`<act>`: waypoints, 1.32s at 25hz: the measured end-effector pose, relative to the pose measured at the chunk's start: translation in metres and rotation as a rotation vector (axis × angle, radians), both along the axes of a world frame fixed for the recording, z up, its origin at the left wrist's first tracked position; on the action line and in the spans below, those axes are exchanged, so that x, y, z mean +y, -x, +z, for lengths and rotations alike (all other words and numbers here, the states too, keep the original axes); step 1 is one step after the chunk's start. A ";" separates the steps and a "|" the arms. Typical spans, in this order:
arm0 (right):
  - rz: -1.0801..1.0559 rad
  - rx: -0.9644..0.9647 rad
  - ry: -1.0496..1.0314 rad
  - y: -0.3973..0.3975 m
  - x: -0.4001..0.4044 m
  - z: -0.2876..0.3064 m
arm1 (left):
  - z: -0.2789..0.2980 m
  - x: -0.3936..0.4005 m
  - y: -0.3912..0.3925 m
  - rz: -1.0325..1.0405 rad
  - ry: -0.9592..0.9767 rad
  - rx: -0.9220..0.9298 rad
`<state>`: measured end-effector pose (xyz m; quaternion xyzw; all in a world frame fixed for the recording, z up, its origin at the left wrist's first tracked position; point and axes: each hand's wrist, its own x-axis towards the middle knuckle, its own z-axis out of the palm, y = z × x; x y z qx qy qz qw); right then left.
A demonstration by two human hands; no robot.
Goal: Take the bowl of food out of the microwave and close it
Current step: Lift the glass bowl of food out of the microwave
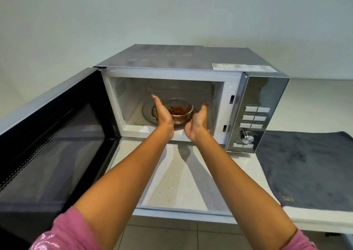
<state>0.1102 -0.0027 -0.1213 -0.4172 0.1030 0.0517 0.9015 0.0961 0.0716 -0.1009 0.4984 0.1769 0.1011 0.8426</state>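
A silver microwave (191, 62) stands on a white counter with its door (49, 135) swung fully open to the left. Inside, a clear glass bowl (180, 106) holding orange-brown food sits on the round glass turntable (148, 111). Both my arms reach into the cavity. My left hand (162, 114) is flat and upright, fingers extended, at the bowl's left side. My right hand (198, 122) is open at the bowl's right side, palm facing inward. Whether either palm touches the glass I cannot tell.
The control panel (252, 120) with buttons and a dial is on the microwave's right. A dark grey towel (309, 169) lies on the counter to the right. The white counter (177, 179) stretches in front of the cavity. Tiled floor lies below.
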 end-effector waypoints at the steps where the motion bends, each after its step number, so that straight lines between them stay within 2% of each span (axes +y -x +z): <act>1: 0.013 -0.001 0.021 0.005 0.002 0.000 | -0.001 -0.001 0.004 0.009 0.006 0.016; 4: 0.042 -0.029 0.074 0.038 -0.006 0.005 | -0.004 -0.009 0.034 0.033 0.043 0.031; 8: 0.027 -0.042 0.079 0.079 -0.018 0.009 | -0.001 -0.022 0.073 0.074 0.056 -0.042; 11: 0.016 -0.007 0.057 0.106 -0.028 0.008 | 0.001 -0.036 0.099 0.070 0.038 -0.007; 22: -0.279 0.076 0.062 0.177 -0.127 -0.012 | -0.011 -0.143 0.178 -0.182 0.197 0.040; 29: -0.443 0.163 0.022 0.182 -0.195 -0.020 | -0.020 -0.207 0.174 -0.397 0.303 0.011; 33: -0.565 0.200 0.018 0.172 -0.237 -0.024 | -0.027 -0.245 0.156 -0.512 0.245 0.043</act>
